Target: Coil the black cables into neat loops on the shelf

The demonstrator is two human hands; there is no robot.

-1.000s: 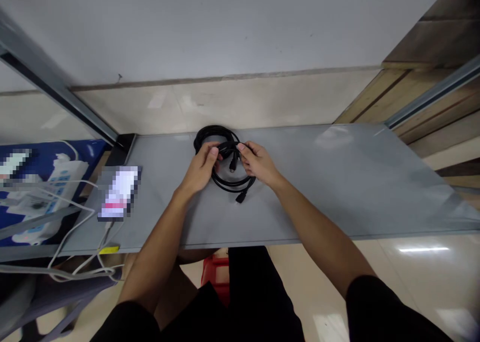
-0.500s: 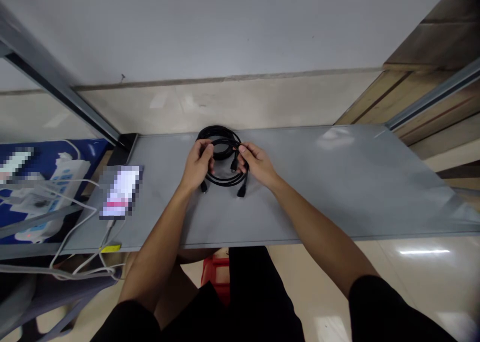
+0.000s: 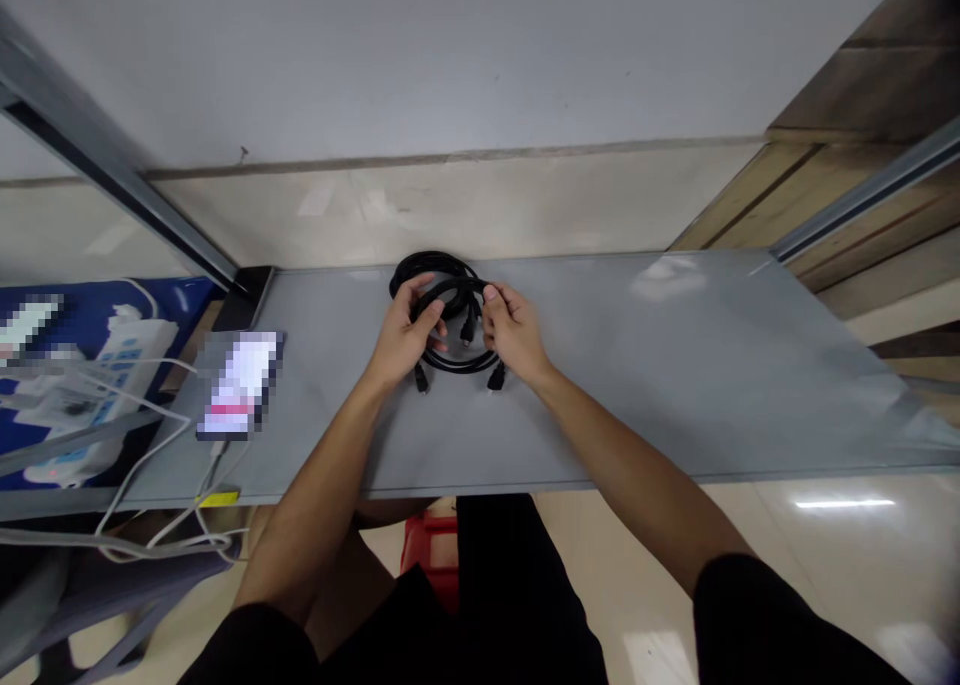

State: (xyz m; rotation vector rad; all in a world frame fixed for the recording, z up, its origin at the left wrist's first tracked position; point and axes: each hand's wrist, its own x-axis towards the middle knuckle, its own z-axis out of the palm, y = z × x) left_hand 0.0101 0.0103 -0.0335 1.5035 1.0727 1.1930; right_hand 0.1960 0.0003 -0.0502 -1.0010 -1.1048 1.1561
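Note:
A coiled black cable (image 3: 459, 367) is held in loops between my hands, just above the grey table (image 3: 645, 385). My left hand (image 3: 407, 333) curls round the left side of the loops, thumb on the near side. On the right side, my right hand (image 3: 514, 333) pinches the cable between thumb and fingers. Two black plugs hang below the loops, a left plug (image 3: 421, 378) and a right plug (image 3: 496, 376). Another black plug (image 3: 467, 333) shows inside the ring. Behind the hands lies a further black coil (image 3: 429, 259), partly hidden by the held loops.
To the left, a phone (image 3: 241, 385) lies plugged into a white charging cable (image 3: 180, 420). A white power strip (image 3: 135, 375) rests on a blue surface beyond it. A pale wall stands behind the table, with metal posts at both ends. A red stool (image 3: 430, 545) is below.
My left hand's fingers have spread a little around the loops, and my right hand has tightened its pinch. Both hanging plugs have swung slightly to the right.

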